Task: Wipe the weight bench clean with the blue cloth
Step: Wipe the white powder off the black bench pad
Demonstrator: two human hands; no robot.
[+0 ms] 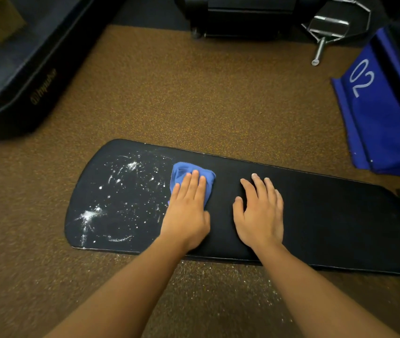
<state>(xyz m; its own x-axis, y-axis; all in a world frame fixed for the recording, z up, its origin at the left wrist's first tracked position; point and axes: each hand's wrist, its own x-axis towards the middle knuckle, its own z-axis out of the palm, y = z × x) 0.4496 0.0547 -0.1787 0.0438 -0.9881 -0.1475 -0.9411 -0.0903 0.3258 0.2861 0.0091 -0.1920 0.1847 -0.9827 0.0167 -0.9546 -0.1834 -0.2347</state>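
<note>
Wiping powder off bench pad, roughly half left dirty.

Weight bench (316, 211) spans the frame centre, its right side clean, white powder (120, 193) over the end at 9 o'clock. Left hand (186, 211) lies flat, fingers extended, pressing the blue cloth (184, 172) just at the powder's edge, not gripping. Right hand (260, 211) splayed open, bracing the pad at 3 o'clock of the cloth. Best done: keep palm pressure, sweep toward 9 o'clock in overlapping passes, refold cloth so powder isn't smeared.
</note>
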